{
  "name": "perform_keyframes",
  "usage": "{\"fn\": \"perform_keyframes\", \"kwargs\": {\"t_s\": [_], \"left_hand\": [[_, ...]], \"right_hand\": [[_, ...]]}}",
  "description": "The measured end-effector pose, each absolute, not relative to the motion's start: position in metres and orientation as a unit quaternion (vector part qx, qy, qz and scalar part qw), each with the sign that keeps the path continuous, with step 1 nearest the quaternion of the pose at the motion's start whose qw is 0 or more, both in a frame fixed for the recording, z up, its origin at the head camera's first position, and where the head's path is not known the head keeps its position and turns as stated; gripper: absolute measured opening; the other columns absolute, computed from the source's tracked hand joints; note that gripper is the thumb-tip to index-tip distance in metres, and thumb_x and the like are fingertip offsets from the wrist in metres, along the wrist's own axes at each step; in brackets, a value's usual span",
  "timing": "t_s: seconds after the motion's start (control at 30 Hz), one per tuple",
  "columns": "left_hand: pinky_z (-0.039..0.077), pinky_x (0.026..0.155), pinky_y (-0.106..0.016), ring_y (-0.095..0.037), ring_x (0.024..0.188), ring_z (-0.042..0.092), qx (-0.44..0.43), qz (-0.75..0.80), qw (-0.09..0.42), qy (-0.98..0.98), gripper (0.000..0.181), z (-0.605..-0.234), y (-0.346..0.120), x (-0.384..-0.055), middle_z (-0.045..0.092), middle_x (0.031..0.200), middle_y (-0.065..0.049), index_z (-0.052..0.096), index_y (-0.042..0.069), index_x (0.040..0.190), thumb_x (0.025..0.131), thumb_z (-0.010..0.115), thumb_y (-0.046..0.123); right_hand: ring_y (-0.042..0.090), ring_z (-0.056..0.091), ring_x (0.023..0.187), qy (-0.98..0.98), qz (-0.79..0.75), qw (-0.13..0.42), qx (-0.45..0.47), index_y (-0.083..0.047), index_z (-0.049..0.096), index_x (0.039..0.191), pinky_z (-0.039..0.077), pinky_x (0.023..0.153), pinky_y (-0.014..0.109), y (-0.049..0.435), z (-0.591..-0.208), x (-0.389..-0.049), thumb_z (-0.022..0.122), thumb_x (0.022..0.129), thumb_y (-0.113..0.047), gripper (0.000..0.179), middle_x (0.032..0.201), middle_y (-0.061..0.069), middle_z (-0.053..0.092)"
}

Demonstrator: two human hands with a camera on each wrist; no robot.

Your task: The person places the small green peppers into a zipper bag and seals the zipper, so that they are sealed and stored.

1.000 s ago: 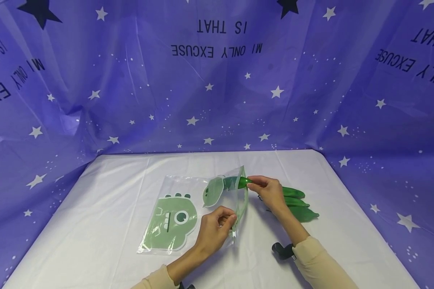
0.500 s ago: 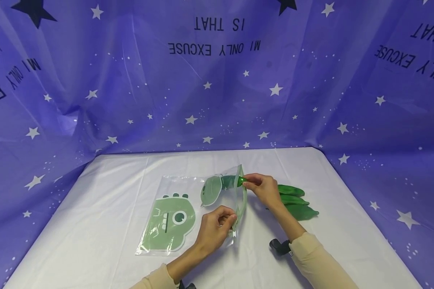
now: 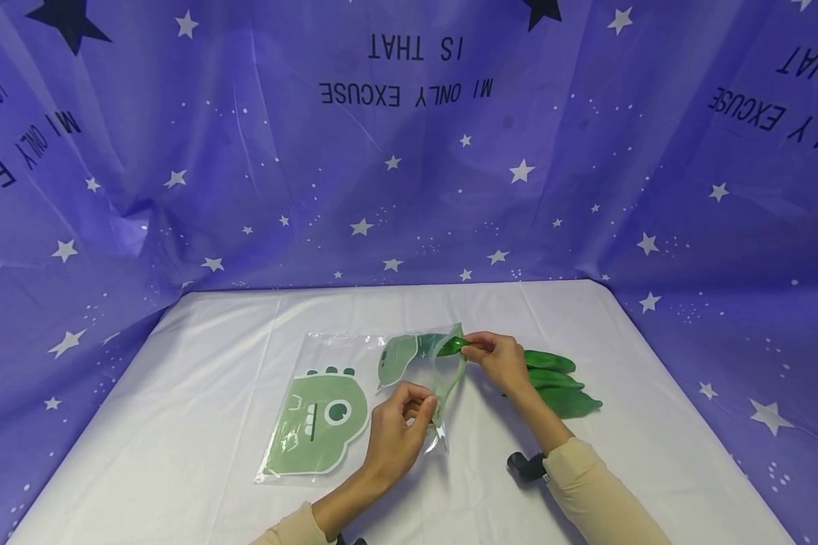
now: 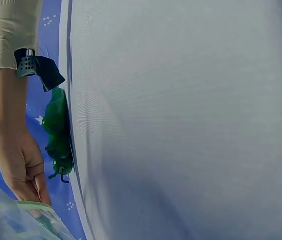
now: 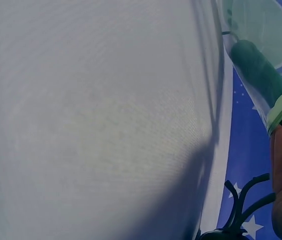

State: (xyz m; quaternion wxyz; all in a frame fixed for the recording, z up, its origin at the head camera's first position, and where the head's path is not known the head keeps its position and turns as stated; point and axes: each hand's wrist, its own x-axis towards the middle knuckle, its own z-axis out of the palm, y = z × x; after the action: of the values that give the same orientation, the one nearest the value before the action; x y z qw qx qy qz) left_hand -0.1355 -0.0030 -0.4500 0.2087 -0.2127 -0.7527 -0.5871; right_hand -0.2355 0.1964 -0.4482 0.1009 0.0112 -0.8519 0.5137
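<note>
A clear zip bag printed with a green cartoon monster lies flat on the white table, its mouth facing right. My left hand pinches the near side of the bag's mouth. At the far side of that opening, my right hand pinches the tip of a green pepper. Most of this pepper is inside the bag, seen through the plastic in the right wrist view. Beside my right hand lie several more green peppers, partly hidden by the wrist; their stems show in the right wrist view.
White cloth covers the table. A purple curtain with stars and lettering surrounds the back and sides. A black wrist mount sticks out from the right sleeve.
The bag's mouth has narrowed and sagged around the pepper. My left hand has shifted slightly left with the bag's edge. The right hand has moved a little left, still pinching the pepper.
</note>
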Motion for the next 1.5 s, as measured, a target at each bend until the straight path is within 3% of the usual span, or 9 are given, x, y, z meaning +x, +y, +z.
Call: {"fn": "perform_keyframes", "kwargs": {"t_s": [0.43, 0.73, 0.93, 1.17, 1.5], "left_hand": [[0.049, 0.054, -0.020, -0.004, 0.062, 0.059, -0.230, -0.592, 0.219, -0.741, 0.006, -0.452, -0.004, -0.137, 0.064, 0.075, 0.007, 0.062, 0.011, 0.089, 0.089, 0.067, 0.008], [0.049, 0.050, -0.023, -0.018, 0.056, 0.062, -0.236, -0.606, 0.220, -0.727, 0.010, -0.434, -0.004, -0.132, 0.065, 0.073, -0.009, 0.060, -0.001, 0.087, 0.083, 0.066, -0.009], [0.051, 0.052, -0.025, -0.023, 0.058, 0.063, -0.230, -0.621, 0.198, -0.723, 0.007, -0.417, -0.006, -0.124, 0.066, 0.075, -0.013, 0.059, -0.005, 0.087, 0.085, 0.063, -0.009], [0.054, 0.056, -0.027, -0.024, 0.062, 0.065, -0.207, -0.638, 0.181, -0.719, 0.005, -0.415, -0.008, -0.126, 0.067, 0.077, -0.014, 0.060, -0.006, 0.087, 0.085, 0.064, -0.008], [0.053, 0.056, -0.026, -0.023, 0.062, 0.065, -0.211, -0.642, 0.175, -0.716, 0.005, -0.419, -0.008, -0.126, 0.066, 0.077, -0.015, 0.060, -0.006, 0.088, 0.085, 0.063, -0.009]], "right_hand": [[0.016, 0.069, 0.078, -0.859, 0.500, 0.112, 0.024, -0.010, 0.074, 0.098, 0.054, 0.067, 0.026, 0.194, -0.450, -0.236, 0.079, 0.078, -0.017, 0.022, 0.088, 0.004, 0.073], [0.015, 0.069, 0.074, -0.877, 0.455, 0.150, 0.047, -0.013, 0.075, 0.095, 0.053, 0.063, 0.026, 0.190, -0.450, -0.238, 0.081, 0.076, -0.021, 0.021, 0.084, 0.000, 0.073], [0.014, 0.068, 0.070, -0.881, 0.436, 0.170, 0.066, -0.012, 0.075, 0.091, 0.052, 0.059, 0.025, 0.189, -0.451, -0.237, 0.082, 0.074, -0.016, 0.018, 0.080, 0.000, 0.072], [0.014, 0.069, 0.071, -0.874, 0.451, 0.163, 0.080, -0.009, 0.074, 0.093, 0.052, 0.062, 0.024, 0.196, -0.445, -0.230, 0.082, 0.073, -0.010, 0.021, 0.081, 0.000, 0.072], [0.016, 0.068, 0.081, -0.846, 0.513, 0.110, 0.088, -0.004, 0.070, 0.106, 0.053, 0.068, 0.020, 0.253, -0.432, -0.210, 0.078, 0.079, -0.022, 0.033, 0.098, 0.012, 0.070]]}}
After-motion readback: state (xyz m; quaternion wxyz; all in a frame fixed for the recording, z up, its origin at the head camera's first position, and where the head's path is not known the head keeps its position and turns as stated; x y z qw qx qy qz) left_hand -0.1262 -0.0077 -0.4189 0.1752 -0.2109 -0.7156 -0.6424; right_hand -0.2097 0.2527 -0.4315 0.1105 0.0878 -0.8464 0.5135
